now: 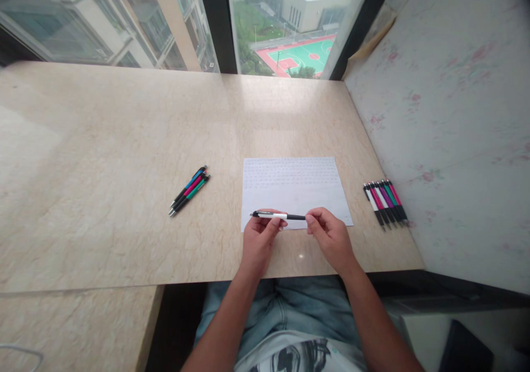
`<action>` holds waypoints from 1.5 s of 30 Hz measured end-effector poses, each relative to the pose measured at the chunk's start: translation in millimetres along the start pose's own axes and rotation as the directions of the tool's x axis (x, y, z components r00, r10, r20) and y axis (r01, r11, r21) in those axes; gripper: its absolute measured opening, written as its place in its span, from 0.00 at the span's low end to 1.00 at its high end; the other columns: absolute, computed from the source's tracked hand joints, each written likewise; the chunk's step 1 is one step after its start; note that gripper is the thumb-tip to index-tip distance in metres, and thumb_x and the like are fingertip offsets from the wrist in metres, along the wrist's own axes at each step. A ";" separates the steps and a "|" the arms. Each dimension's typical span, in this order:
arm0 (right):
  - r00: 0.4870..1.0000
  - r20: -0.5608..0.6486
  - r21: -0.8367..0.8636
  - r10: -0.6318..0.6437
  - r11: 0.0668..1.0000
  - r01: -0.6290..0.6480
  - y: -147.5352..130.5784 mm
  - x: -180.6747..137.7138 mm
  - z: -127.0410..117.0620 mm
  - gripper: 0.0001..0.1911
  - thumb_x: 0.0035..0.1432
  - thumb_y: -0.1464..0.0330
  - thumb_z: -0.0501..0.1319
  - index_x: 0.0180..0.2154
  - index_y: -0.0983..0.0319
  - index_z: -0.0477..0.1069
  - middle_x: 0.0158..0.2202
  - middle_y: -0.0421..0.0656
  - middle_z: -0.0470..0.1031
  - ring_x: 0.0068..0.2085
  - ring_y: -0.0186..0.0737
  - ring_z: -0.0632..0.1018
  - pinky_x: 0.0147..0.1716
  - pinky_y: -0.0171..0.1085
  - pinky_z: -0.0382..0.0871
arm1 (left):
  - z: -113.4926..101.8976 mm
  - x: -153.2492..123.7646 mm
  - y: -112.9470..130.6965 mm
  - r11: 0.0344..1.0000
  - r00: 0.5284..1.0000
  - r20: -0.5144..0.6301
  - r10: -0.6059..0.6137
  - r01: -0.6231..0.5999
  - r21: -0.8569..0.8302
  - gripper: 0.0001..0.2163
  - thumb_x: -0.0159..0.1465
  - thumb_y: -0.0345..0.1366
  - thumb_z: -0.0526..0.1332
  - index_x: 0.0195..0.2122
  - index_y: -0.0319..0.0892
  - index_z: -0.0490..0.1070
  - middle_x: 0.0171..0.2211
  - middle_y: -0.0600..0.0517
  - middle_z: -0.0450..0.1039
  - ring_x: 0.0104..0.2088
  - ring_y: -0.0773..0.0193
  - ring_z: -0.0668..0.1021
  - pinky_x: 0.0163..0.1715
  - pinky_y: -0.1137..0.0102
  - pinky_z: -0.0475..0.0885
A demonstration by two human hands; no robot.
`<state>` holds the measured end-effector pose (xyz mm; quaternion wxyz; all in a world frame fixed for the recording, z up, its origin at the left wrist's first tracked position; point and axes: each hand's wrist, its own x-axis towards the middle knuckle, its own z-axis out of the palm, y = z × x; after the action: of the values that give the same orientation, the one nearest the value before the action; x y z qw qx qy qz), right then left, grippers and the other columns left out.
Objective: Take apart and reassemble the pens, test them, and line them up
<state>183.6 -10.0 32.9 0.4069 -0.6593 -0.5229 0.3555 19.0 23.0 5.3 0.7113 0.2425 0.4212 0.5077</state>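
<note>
A white and black ballpoint pen (276, 215) lies level between my two hands, above the near edge of a sheet of paper (290, 198). My left hand (264, 234) grips the white barrel, thumb on top and fingers beneath. At the black tip end, the thumb and fingertips of my right hand (328, 233) pinch the pen. Rows of small faint marks cover the upper half of the paper; its lower half looks blank.
Several pens (189, 191) in blue, pink and green lie bunched to the left. By the floral wall (459, 140) on the right, several more pens (385, 202) rest side by side. The beige tabletop (124, 140) runs back to the window (290, 30).
</note>
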 end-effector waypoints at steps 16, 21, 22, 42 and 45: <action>0.993 0.018 -0.195 -0.116 0.974 0.117 1.8 -1.3 0.1 0.18 0.70 0.61 0.51 0.29 0.59 0.68 0.25 0.40 0.72 0.28 0.38 0.73 0.31 0.37 0.66 | -1.6 -1.4 -2.3 0.989 0.997 -0.008 0.075 -0.074 0.132 0.12 0.57 0.41 0.71 0.38 0.40 0.78 0.34 0.48 0.81 0.32 0.64 0.80 0.37 0.69 0.73; 0.922 -0.151 -0.379 -0.356 0.883 0.279 -6.7 -5.5 1.6 0.08 0.66 0.68 0.57 0.43 0.58 0.74 0.43 0.48 0.77 0.46 0.49 0.76 0.48 0.48 0.70 | 5.0 -7.6 4.2 0.938 0.985 -0.012 0.172 -0.160 0.307 0.10 0.56 0.40 0.72 0.35 0.41 0.78 0.32 0.48 0.80 0.31 0.62 0.81 0.34 0.69 0.73; 0.911 -0.142 -0.386 -0.386 0.869 0.309 -9.0 -7.2 2.9 0.09 0.65 0.69 0.58 0.46 0.58 0.74 0.44 0.49 0.77 0.48 0.49 0.75 0.49 0.49 0.71 | 6.0 -8.4 5.1 0.936 0.983 -0.007 0.181 -0.170 0.308 0.10 0.56 0.40 0.72 0.35 0.41 0.78 0.32 0.49 0.80 0.31 0.62 0.81 0.34 0.69 0.73; 0.994 -0.092 0.293 -0.057 0.952 0.082 -2.8 -15.9 12.8 0.38 0.63 0.66 0.61 0.69 0.51 0.46 0.41 0.42 0.76 0.40 0.42 0.81 0.42 0.44 0.79 | -3.2 -9.4 5.8 0.900 0.965 0.099 0.241 -0.260 0.350 0.13 0.66 0.45 0.61 0.34 0.41 0.78 0.30 0.48 0.77 0.30 0.63 0.76 0.34 0.69 0.70; 0.994 -0.108 0.467 -0.020 0.882 0.068 -5.6 -13.8 5.6 0.44 0.62 0.66 0.63 0.70 0.49 0.39 0.41 0.41 0.75 0.38 0.41 0.81 0.39 0.44 0.80 | -15.6 -7.4 11.4 0.844 0.943 0.082 0.324 -0.327 0.426 0.12 0.68 0.43 0.60 0.35 0.41 0.77 0.29 0.49 0.77 0.31 0.63 0.77 0.34 0.70 0.71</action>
<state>173.6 -21.9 36.3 0.5882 -0.5458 -0.4150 0.4288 -1.1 19.1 8.6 0.5446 0.4642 0.4738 0.5133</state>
